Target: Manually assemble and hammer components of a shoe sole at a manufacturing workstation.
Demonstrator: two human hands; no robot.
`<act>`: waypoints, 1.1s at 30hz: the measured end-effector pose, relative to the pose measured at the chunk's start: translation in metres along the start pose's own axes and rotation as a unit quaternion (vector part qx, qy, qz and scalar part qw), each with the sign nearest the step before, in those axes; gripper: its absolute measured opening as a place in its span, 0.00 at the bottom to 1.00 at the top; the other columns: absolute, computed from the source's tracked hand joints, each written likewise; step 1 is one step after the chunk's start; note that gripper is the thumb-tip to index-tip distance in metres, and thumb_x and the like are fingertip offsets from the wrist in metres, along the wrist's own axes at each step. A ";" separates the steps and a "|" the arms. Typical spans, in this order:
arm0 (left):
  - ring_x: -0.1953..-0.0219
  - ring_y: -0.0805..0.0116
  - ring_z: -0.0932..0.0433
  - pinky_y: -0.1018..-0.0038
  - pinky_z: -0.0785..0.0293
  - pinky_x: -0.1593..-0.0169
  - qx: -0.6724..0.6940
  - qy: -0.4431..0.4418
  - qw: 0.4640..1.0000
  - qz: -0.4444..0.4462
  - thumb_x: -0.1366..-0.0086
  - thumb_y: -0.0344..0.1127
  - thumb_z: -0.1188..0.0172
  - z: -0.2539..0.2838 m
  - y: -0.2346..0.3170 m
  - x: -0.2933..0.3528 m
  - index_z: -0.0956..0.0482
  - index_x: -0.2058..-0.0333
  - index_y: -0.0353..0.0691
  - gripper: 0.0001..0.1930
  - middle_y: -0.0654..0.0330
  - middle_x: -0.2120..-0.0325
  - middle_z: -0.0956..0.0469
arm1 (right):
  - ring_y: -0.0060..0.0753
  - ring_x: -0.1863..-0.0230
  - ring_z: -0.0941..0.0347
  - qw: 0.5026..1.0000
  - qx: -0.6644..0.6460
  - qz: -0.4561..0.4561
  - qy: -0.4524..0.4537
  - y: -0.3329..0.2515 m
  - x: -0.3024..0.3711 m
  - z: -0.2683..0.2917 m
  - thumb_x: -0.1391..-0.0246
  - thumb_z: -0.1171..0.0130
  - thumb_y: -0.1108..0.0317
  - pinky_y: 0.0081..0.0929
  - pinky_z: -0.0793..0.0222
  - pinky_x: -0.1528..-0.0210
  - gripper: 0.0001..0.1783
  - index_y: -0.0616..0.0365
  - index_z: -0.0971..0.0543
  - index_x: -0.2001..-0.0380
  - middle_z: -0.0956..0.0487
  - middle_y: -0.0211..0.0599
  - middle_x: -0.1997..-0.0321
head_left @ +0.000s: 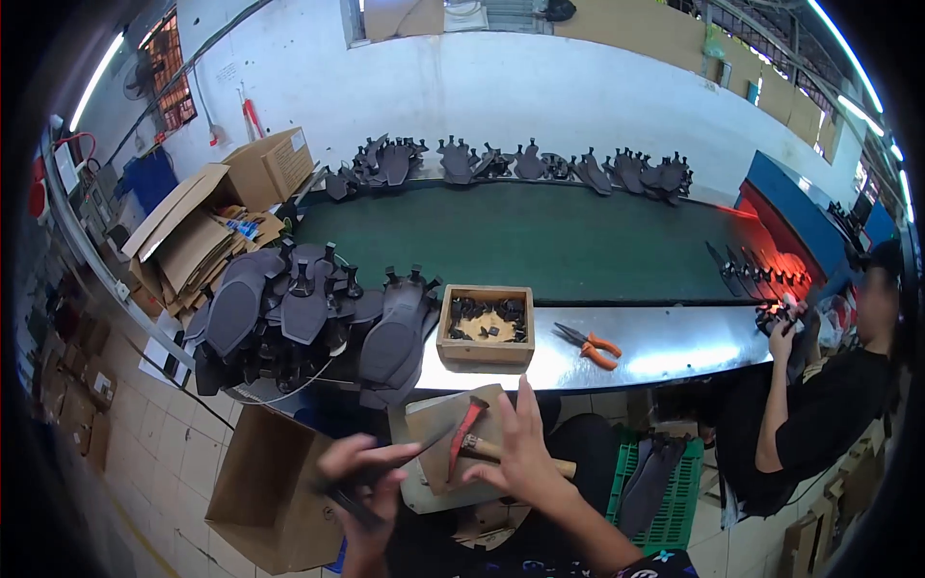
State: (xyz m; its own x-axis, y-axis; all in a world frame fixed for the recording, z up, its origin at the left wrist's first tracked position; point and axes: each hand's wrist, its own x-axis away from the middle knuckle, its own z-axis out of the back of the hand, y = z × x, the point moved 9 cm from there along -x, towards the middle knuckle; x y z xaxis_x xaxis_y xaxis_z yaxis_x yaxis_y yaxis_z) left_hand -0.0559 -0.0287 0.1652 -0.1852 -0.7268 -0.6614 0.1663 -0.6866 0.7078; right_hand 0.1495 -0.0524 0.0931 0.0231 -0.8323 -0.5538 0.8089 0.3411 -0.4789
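My left hand is closed on a dark grey sandal sole, seen nearly edge-on and blurred by motion. My right hand has its fingers spread and holds nothing. Just beside its fingertips lies a hammer with a red head and wooden handle, resting on a tan board over my lap. Beyond my hands, a wooden box on the metal bench edge contains small black parts. Pliers with orange handles lie to its right.
Grey soles with black pegs are heaped at left; more line the far side of the green conveyor belt. An open carton stands lower left. A green crate with soles is at right, near a co-worker holding something.
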 end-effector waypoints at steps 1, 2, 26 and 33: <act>0.63 0.64 0.16 0.75 0.22 0.55 0.150 0.087 0.980 0.093 0.30 0.41 0.39 0.012 -0.014 0.009 0.44 0.35 0.37 0.32 0.52 0.62 0.17 | 0.69 0.26 0.54 0.982 0.158 -0.030 -0.098 0.022 0.018 -0.028 0.57 0.28 0.39 0.52 0.48 0.29 0.66 0.64 0.53 0.28 0.58 0.67 0.25; 0.63 0.64 0.16 0.75 0.22 0.55 0.151 0.083 0.981 0.094 0.30 0.41 0.39 0.014 -0.013 0.006 0.44 0.35 0.37 0.32 0.52 0.62 0.17 | 0.64 0.32 0.43 0.984 0.096 -0.118 -0.089 0.051 0.039 -0.032 0.56 0.29 0.39 0.47 0.38 0.35 0.61 0.62 0.48 0.30 0.47 0.65 0.29; 0.61 0.51 0.21 0.59 0.25 0.55 -0.313 -0.377 0.868 -0.081 0.39 0.38 0.35 -0.269 -0.211 -0.132 0.15 0.70 0.35 0.11 0.52 0.69 0.18 | 0.14 0.86 0.37 0.823 -0.396 -0.351 0.208 0.141 0.107 0.075 0.39 0.41 0.76 0.15 0.39 0.84 0.19 0.66 0.25 0.45 0.28 0.27 0.81; 0.73 0.73 0.28 0.77 0.33 0.68 -0.009 -0.191 0.980 0.062 0.37 0.28 0.34 -0.188 -0.062 -0.102 0.19 0.70 0.31 0.06 0.60 0.77 0.26 | 0.11 0.85 0.36 0.828 -0.458 -0.296 0.129 0.116 -0.006 0.058 0.43 0.31 0.68 0.12 0.44 0.84 0.17 0.65 0.20 0.53 0.20 0.30 0.75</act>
State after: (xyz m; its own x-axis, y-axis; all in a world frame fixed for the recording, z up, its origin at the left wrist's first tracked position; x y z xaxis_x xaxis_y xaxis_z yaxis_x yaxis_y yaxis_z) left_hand 0.1345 0.0842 0.1419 -0.5106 -0.7457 -0.4281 0.2270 -0.5971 0.7694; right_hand 0.2767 -0.0334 0.0800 -0.4389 -0.8920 -0.1080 -0.1548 0.1934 -0.9688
